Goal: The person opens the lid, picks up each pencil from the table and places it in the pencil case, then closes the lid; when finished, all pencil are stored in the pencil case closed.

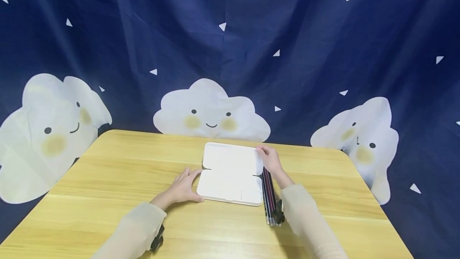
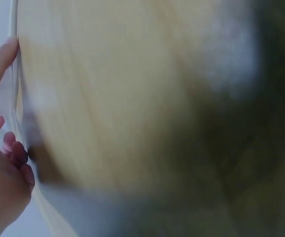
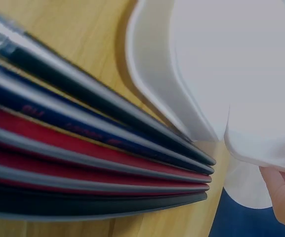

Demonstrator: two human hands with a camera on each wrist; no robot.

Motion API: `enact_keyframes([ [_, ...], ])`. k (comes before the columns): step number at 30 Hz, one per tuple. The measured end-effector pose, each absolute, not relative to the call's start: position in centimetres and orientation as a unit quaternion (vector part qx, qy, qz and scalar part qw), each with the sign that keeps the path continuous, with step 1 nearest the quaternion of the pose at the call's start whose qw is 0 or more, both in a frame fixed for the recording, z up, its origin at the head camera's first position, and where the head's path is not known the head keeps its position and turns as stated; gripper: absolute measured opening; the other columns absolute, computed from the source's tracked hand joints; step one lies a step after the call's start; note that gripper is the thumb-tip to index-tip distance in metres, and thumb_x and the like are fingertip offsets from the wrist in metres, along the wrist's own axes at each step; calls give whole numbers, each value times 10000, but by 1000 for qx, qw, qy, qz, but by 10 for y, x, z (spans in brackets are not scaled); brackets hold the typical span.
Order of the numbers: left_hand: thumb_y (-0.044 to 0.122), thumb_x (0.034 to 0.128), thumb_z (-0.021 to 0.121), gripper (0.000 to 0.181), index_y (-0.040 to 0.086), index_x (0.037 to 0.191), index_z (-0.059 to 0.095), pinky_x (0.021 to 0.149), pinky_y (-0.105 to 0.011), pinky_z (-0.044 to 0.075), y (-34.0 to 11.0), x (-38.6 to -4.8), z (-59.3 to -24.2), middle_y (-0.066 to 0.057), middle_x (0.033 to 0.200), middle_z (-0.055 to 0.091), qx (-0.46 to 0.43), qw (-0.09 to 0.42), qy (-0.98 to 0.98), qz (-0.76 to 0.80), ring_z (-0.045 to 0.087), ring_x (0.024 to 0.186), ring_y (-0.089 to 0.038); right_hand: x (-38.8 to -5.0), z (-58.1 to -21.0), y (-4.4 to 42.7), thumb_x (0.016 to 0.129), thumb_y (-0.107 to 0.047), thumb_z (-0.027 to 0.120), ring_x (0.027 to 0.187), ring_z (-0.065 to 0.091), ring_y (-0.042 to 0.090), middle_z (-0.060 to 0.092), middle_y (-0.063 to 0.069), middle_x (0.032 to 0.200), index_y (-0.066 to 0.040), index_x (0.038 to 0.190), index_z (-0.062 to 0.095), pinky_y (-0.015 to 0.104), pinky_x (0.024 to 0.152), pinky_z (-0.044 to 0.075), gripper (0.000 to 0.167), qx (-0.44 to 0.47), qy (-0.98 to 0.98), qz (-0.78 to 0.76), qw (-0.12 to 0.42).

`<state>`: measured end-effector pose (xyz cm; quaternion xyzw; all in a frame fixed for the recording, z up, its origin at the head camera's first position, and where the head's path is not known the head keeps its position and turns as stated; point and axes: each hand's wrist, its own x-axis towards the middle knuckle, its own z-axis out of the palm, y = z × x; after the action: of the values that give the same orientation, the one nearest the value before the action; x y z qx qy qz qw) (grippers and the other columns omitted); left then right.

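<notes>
A white case point(image 1: 223, 183) lies opened flat on the table, lid at the far side and tray at the near side. My left hand point(image 1: 182, 188) spans the tray's left side, thumb at the near corner and index finger at the upper left. In the left wrist view, the left hand point(image 2: 4, 182) has its thumb against the case's edge. My right hand point(image 1: 270, 160) pinches the lid's right edge; the right wrist view shows that hand point(image 3: 284, 200) at the lid point(image 3: 265, 128). Several dark and red pencils point(image 3: 98, 143) lie side by side along the case's right side.
The wooden table point(image 1: 118, 171) has rounded far corners. Behind it hangs a dark blue curtain point(image 1: 251, 63) with smiling clouds and small white triangles. Dark devices sit at both wrists, the right one point(image 1: 278, 212) over the pencils in the head view.
</notes>
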<state>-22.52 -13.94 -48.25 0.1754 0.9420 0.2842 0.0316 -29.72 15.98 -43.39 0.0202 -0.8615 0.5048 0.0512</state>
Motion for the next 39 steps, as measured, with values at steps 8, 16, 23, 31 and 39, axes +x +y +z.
enact_keyframes([
  [8,416,567,804,986,77,1387,373,644,-271,284,-142,-225,-484,-23,904,365,200,41,936,288,333,746,-147,-291,-436,161,949,-130,477,943,577,271,613,207,1088,48,1095,613,375,805,492,267,30,-840,541,41],
  [16,487,659,748,900,108,1389,384,619,-266,299,-145,-227,-484,-34,904,373,191,60,931,305,352,731,-162,-289,-439,162,951,-110,466,874,586,226,615,213,1073,49,1106,609,343,753,516,265,46,-820,570,25],
  [23,517,648,746,889,151,1382,402,605,-265,296,-144,-226,-483,-30,879,365,189,58,935,293,347,710,-160,-287,-437,164,962,-145,453,928,591,270,594,236,1107,56,1141,585,410,802,510,300,53,-805,591,3],
  [31,532,622,754,898,141,1362,430,632,-282,296,-140,-228,-477,-27,893,383,188,51,943,271,342,729,-159,-283,-434,171,940,-109,492,994,572,309,596,219,1131,49,1147,591,399,834,485,279,70,-837,539,62],
  [39,547,615,750,913,145,1367,422,630,-279,290,-139,-227,-475,-19,878,380,185,47,946,263,339,729,-153,-275,-434,185,944,-133,490,982,569,324,575,210,1160,23,1228,542,429,846,478,328,54,-838,540,44],
])
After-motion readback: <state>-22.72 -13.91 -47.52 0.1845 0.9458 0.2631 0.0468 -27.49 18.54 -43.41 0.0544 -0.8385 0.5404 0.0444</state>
